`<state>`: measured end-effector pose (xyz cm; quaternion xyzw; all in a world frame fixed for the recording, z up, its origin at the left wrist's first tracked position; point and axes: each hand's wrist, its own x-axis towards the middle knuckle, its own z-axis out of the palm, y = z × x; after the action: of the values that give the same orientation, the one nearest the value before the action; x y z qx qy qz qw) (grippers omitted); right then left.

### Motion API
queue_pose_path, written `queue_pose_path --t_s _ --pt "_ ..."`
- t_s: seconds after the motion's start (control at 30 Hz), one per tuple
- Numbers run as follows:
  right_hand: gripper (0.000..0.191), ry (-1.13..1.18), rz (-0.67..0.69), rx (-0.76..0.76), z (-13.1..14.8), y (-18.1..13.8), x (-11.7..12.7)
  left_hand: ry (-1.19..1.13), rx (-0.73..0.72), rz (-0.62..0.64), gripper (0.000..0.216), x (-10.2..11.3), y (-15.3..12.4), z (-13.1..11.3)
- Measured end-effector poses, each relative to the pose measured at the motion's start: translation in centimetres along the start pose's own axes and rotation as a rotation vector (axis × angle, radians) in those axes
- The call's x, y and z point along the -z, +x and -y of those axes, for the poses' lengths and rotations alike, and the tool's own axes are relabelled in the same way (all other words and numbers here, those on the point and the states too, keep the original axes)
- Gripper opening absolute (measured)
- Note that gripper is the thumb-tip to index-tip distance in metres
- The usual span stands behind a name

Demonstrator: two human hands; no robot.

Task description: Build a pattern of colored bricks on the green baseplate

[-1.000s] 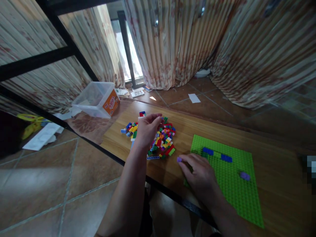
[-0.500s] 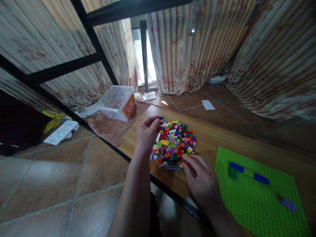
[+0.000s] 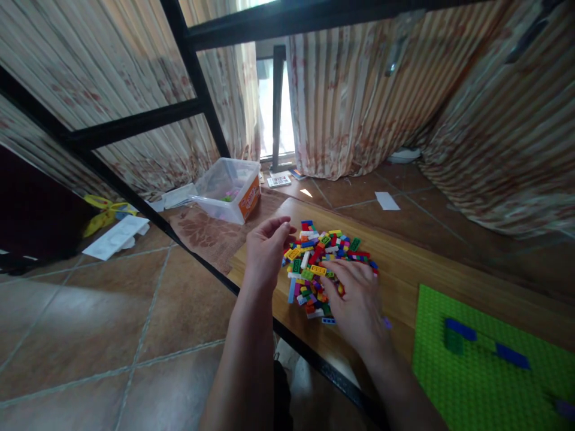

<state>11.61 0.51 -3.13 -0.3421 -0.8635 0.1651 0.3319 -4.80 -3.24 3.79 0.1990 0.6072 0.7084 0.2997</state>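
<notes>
A heap of small, multicoloured toy building bricks (image 3: 309, 254) lies on the wooden table. Beside its left edge is my left hand (image 3: 268, 248), thumb and forefinger pinched together; whatever is between them is too small or hidden to make out. My right hand (image 3: 357, 296) reaches over the heap's right part, thumb and fingers curved but apart, fingertips among the bricks. Just left of those fingertips lies a yellow brick (image 3: 318, 270). To the right is a green studded baseplate (image 3: 471, 389) bearing two blue bricks (image 3: 512, 355), a dark green one (image 3: 453, 342) and a purple one (image 3: 564, 409).
The wooden tabletop (image 3: 398, 263) has a black front edge. Beyond its left end, a clear plastic bin (image 3: 220, 206) with an orange label sits on a brown mat (image 3: 197, 230). Black metal bars (image 3: 139, 123) cross the upper left. Striped curtains (image 3: 359, 102) hang behind.
My right hand has moved from the heap's near edge up over the bricks. My left hand stays near the heap's left side. The view has shifted, so the baseplate sits farther right and lower.
</notes>
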Motion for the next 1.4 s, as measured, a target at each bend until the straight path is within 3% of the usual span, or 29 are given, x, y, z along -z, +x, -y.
queue_pose_path --t_s 0.23,0.47,0.57,0.7,0.87,0.97,1.17,1.4 --pt "0.022 0.023 0.071 -0.040 0.6 1.8 -1.2 0.009 0.005 0.010 0.021 0.1 0.2 0.2" --pt "0.026 0.339 -0.125 -0.232 0.9 -0.5 3.9 0.086 0.005 0.091 0.022 -1.2 -0.3 0.4" --pt "0.027 0.448 -0.189 -0.416 0.3 -2.7 6.3 0.118 0.035 0.221 0.020 -2.9 -1.5 0.8" --pt "0.032 0.421 -0.240 -0.655 -2.4 -5.2 9.2 0.179 0.052 0.438 0.018 -6.3 -4.4 3.0" --pt "0.037 0.530 -0.122 -0.852 -7.0 -8.0 12.8 0.384 -0.030 0.810 0.020 -10.1 -8.4 6.7" --pt "0.038 0.530 0.008 -0.868 -8.6 -9.5 14.3 0.484 -0.066 0.900 0.023 -11.3 -9.9 7.9" --pt "0.025 0.382 0.202 -0.753 -9.0 -10.7 15.2 0.656 -0.133 0.906 0.025 -12.2 -11.0 8.4" --pt "0.025 0.313 0.098 -0.751 -9.0 -10.3 13.8 0.756 -0.207 0.949 0.027 -13.0 -11.5 8.3"
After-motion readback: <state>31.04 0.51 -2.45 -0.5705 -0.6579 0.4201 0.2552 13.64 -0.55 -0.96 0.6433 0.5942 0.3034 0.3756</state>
